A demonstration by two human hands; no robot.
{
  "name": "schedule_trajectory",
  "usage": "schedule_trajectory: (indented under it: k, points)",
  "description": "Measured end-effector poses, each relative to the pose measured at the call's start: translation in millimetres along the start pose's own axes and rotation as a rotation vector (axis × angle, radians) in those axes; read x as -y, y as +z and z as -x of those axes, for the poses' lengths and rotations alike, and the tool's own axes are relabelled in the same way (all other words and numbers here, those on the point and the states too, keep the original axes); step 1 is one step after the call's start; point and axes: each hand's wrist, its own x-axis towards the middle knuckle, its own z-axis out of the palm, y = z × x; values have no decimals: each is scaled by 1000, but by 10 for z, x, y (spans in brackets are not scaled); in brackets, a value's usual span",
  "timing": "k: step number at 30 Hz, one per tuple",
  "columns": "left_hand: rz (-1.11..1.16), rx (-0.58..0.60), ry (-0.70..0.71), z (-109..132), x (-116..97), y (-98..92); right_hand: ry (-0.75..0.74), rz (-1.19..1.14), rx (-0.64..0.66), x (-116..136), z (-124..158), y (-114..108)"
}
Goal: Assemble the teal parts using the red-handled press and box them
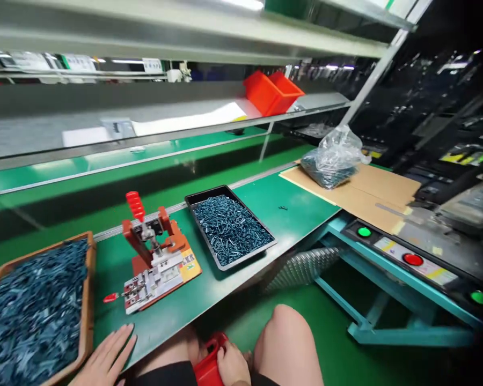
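Observation:
My left hand (109, 355) lies flat at the front edge of the green worktable (153, 333), fingers stretched out and holding nothing. Beside it is an orange-brown tray (89, 300) heaped with dark blue-green plastic parts (32, 316). Down between the person's knees, my right hand (233, 364) is closed on a red plastic piece (207, 370), perhaps a stool's edge; its lower part is out of view. Beyond my left hand stands a toggle-clamp fixture (155, 268) with red handles. To its right, a black tray (247, 262) holds many small dark parts (229, 228).
A tied clear bag (336, 155) of parts rests on cardboard (382, 187) at the right. Below is a teal-framed machine (410, 335) with a red button (412, 259) and green buttons. Two red bins (271, 94) sit on the shelf above. Few loose parts (283, 207) lie on the table.

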Motion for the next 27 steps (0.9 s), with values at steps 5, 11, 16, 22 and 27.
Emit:
schedule_trajectory:
  k: [5, 11, 16, 22, 27]
  points:
    - [82, 36, -80, -172, -80, -228, -9, -13, 30, 63, 33, -173]
    - [221, 88, -168, -185, -226, -227, -438, -9, -19, 221, 142, -384]
    - [321, -120, -227, -179, -351, -291, -862, -251, -148, 774, 351, -1208]
    - [421, -388, -511, -127, -608, -325, -1019, -43, -453, 1849, 75, -2142]
    - [309, -409, -710, -240, -732, -148, -780, 268, -470, 2147, -286, -1986]
